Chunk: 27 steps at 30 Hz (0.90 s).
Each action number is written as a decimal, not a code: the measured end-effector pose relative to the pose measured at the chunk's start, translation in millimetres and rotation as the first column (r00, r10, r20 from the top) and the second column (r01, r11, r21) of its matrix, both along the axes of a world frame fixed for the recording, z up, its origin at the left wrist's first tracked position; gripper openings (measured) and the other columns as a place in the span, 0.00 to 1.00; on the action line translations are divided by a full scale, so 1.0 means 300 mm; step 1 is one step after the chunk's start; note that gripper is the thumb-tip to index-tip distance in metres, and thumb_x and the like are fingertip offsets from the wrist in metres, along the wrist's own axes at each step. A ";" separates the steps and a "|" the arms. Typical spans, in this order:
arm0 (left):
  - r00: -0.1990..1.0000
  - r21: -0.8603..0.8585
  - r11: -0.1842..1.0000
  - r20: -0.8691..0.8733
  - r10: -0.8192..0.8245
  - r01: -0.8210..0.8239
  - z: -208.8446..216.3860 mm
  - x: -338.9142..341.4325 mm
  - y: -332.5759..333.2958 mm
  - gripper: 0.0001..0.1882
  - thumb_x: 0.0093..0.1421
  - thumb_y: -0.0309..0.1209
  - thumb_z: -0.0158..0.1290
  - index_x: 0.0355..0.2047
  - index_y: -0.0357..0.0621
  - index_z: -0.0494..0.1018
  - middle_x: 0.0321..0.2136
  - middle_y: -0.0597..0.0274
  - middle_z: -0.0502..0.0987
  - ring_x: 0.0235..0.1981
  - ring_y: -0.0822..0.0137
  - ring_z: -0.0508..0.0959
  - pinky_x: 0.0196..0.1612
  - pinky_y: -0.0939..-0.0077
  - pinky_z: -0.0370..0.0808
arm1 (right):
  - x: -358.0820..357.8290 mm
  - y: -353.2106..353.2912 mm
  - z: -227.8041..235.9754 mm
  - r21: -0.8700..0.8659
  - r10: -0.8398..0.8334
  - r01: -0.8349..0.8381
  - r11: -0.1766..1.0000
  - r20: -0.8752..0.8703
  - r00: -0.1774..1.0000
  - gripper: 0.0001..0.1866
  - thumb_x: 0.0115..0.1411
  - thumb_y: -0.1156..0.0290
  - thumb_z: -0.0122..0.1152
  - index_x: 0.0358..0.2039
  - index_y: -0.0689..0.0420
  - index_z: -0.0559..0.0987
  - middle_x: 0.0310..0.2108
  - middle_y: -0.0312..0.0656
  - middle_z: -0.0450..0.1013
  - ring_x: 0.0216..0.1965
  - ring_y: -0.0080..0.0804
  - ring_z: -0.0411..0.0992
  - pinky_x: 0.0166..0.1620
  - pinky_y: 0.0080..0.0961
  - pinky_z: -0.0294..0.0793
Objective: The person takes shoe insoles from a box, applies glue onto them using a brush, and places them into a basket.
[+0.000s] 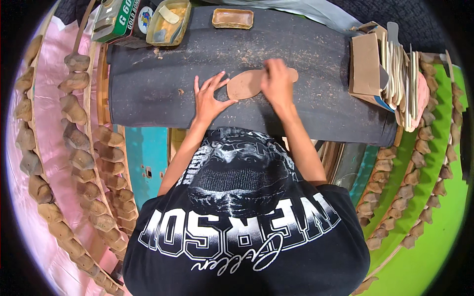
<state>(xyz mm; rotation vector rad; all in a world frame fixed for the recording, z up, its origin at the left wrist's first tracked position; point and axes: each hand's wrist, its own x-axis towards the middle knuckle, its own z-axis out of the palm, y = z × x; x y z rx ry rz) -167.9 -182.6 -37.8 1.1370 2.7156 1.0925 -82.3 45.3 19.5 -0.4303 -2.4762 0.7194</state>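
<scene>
A flat brown insole (245, 85) lies on the dark cloth of the table, its broad end to the left and its narrow end to the right. My left hand (210, 96) is at the broad end with fingers spread; the thumb reaches the lower edge and the index finger comes close to the rim. Over the insole's middle, my right hand (276, 81) is closed, its fingers bent down and slightly blurred. Whatever those fingers may hold is hidden beneath them.
Small shavings dot the dark table cloth (163, 98). At the back stand a green-and-black tin (118, 22), a tub of yellowish paste (180, 29) and a shallow brown tray (233, 18). A cardboard box (364, 64) with flat templates (395, 74) is right. Racks of wooden shoe lasts (74, 108) flank both sides.
</scene>
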 end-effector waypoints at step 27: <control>0.999 -0.024 1.000 0.032 -0.014 0.014 0.016 0.003 -0.009 0.53 0.44 0.52 0.77 0.70 0.53 0.71 0.57 0.75 0.85 0.64 0.64 0.77 0.79 0.36 0.42 | 0.031 -0.167 -0.056 -0.307 0.293 -0.323 0.895 -0.141 0.946 0.11 0.54 0.82 0.64 0.40 0.62 0.79 0.38 0.51 0.76 0.40 0.54 0.78 0.44 0.45 0.80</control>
